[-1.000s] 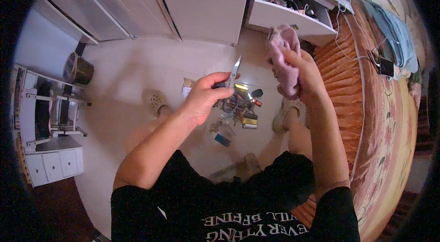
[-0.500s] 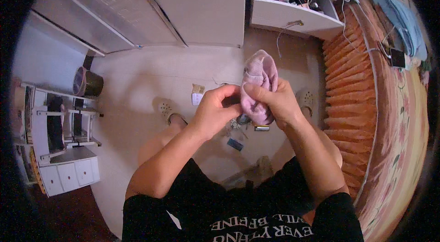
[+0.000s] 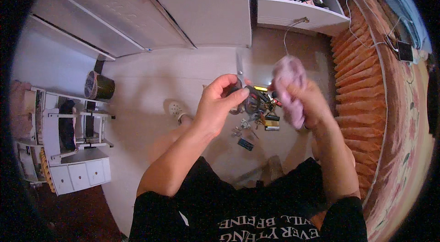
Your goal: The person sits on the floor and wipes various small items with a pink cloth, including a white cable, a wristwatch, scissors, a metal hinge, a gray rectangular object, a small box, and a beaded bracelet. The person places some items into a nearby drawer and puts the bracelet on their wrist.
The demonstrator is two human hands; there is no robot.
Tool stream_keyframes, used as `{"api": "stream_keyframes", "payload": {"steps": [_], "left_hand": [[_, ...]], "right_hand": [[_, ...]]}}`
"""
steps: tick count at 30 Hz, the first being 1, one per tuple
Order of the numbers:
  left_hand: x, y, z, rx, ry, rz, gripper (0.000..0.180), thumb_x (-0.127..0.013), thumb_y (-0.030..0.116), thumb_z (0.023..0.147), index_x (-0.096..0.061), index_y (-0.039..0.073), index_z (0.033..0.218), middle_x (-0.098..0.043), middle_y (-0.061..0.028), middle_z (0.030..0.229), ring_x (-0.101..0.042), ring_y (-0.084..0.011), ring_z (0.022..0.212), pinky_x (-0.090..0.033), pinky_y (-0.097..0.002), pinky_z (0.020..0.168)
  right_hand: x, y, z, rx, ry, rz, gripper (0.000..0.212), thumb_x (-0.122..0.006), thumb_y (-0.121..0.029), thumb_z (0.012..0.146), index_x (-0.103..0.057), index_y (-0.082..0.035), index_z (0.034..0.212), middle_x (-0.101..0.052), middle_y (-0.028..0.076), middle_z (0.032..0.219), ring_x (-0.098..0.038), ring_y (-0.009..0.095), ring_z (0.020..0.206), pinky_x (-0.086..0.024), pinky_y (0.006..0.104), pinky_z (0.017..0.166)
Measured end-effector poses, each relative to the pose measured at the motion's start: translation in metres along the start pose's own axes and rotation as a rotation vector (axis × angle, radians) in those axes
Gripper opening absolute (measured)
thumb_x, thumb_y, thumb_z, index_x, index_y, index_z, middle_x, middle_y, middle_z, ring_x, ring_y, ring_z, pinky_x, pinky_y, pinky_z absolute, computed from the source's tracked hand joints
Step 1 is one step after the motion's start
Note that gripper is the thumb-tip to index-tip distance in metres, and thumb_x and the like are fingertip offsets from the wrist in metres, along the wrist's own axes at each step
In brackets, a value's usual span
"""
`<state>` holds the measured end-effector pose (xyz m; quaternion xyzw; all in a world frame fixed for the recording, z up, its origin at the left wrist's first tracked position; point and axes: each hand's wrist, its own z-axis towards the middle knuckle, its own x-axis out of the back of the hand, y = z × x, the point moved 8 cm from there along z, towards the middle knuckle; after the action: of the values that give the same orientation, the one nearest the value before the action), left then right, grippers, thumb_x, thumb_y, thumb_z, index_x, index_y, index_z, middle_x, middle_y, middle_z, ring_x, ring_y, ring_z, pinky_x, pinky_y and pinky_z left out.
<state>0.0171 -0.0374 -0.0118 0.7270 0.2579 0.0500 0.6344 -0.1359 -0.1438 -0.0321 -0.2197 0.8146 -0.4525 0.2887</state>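
Note:
My left hand (image 3: 223,100) grips a pair of scissors (image 3: 252,101) by the dark handles, the metal blades pointing away from me. To its right, my right hand (image 3: 312,103) is closed round a crumpled pink cloth (image 3: 289,74), blurred by motion. The cloth and the scissors are apart. Below the hands, a pile of small items (image 3: 270,112) lies on the floor, dark, yellow and metal pieces among them. A dark blue flat rectangular piece (image 3: 245,144) lies nearer to me.
An open white drawer (image 3: 302,11) full of odds and ends juts out at the far right. The bed's orange ruffled skirt (image 3: 360,86) runs along the right. At left stand a dark bin (image 3: 105,88) and a small white drawer unit (image 3: 80,175). A clog (image 3: 175,109) is on my left foot.
My hands have moved apart, the right one carrying the pink cloth to the right. The scissors now show in my left hand, and more of the floor pile is uncovered.

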Motion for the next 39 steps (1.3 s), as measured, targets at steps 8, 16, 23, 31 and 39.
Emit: {"api": "stream_keyframes", "payload": {"steps": [8,16,23,31,39], "left_hand": [[-0.011,-0.001,0.002,0.048,-0.04,-0.262,0.026,-0.054,0.017,0.086,-0.055,0.001,0.107,-0.06,-0.0045,0.098,-0.056,-0.0142,0.091,-0.042,-0.0291,0.084],[-0.023,0.006,-0.007,0.047,-0.271,-0.328,0.046,-0.06,0.012,0.083,-0.043,0.005,0.126,-0.051,-0.0052,0.123,-0.05,-0.0152,0.106,-0.04,-0.0306,0.092],[-0.02,0.011,-0.004,-0.052,-0.304,0.011,0.047,-0.067,0.016,0.079,-0.049,0.006,0.121,-0.054,-0.0031,0.116,-0.051,-0.0129,0.101,-0.041,-0.0292,0.089],[-0.008,0.025,-0.001,0.004,-0.249,-0.259,0.055,-0.065,0.041,0.079,-0.05,0.002,0.115,-0.057,-0.0053,0.079,-0.052,-0.0138,0.075,-0.041,-0.0251,0.068],[-0.005,0.026,-0.003,-0.051,-0.166,-0.273,0.048,-0.073,0.03,0.073,-0.049,0.005,0.108,-0.059,-0.0067,0.082,-0.056,-0.0169,0.082,-0.042,-0.0275,0.075]], "right_hand": [[-0.043,0.023,-0.003,-0.014,-0.043,0.223,0.02,-0.067,-0.013,0.077,-0.059,-0.004,0.093,-0.062,0.004,0.077,-0.058,0.012,0.062,-0.048,0.025,0.055],[-0.045,0.021,-0.01,-0.144,-0.111,0.285,0.022,-0.068,-0.017,0.076,-0.059,-0.004,0.09,-0.061,0.004,0.075,-0.058,0.013,0.061,-0.048,0.0253,0.054],[-0.052,0.023,-0.013,-0.081,-0.231,0.057,0.025,-0.068,-0.017,0.076,-0.06,0.0,0.093,-0.064,0.007,0.082,-0.061,0.013,0.067,-0.049,0.0239,0.059],[-0.022,-0.002,-0.014,-0.036,-0.045,0.1,0.025,-0.068,-0.018,0.077,-0.058,-0.001,0.093,-0.063,0.005,0.078,-0.059,0.011,0.064,-0.047,0.0234,0.057],[-0.018,0.005,-0.008,-0.022,-0.053,0.081,0.026,-0.068,-0.018,0.077,-0.057,-0.001,0.094,-0.062,0.005,0.078,-0.059,0.012,0.065,-0.048,0.0241,0.059]]}}
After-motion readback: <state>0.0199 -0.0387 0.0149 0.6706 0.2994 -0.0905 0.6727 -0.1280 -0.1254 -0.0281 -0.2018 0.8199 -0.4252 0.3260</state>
